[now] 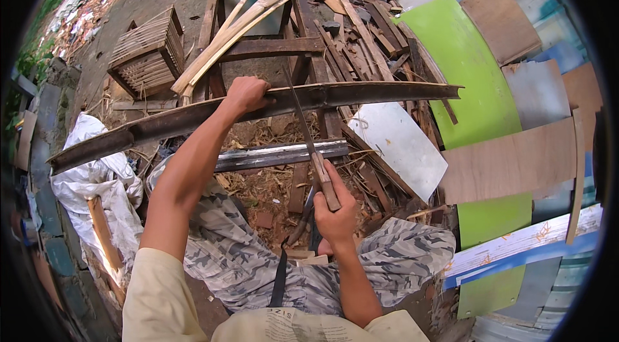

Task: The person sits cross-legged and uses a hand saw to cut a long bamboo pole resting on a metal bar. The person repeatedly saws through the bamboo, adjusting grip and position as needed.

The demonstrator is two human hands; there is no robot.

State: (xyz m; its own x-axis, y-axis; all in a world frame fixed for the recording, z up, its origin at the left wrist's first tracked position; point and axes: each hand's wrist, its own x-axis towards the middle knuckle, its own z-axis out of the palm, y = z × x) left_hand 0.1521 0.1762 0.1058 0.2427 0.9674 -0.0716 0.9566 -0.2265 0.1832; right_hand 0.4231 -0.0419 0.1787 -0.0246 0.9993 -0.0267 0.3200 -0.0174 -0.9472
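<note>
A long dark beam (174, 121) with an angled profile runs across in front of me, its left end lower and nearer. My left hand (247, 94) is closed over its upper edge, left of the middle. In my right hand (335, 213) is a long, narrow-bladed knife (305, 124), held by its wooden handle. The blade points up and away, crossing the beam just right of my left hand. Whether its edge touches the wood I cannot tell. Below the beam lies a shorter dark piece with a whitish worn face (277, 155).
Pale wooden strips (238, 32) lean over a dark wooden frame (271, 49). A slatted crate (148, 55) stands at the far left, and scrap wood (361, 39) is heaped at the far right. Green panels (458, 71) and a white sheet (403, 148) lie rightward; a white sack (97, 174) sits left.
</note>
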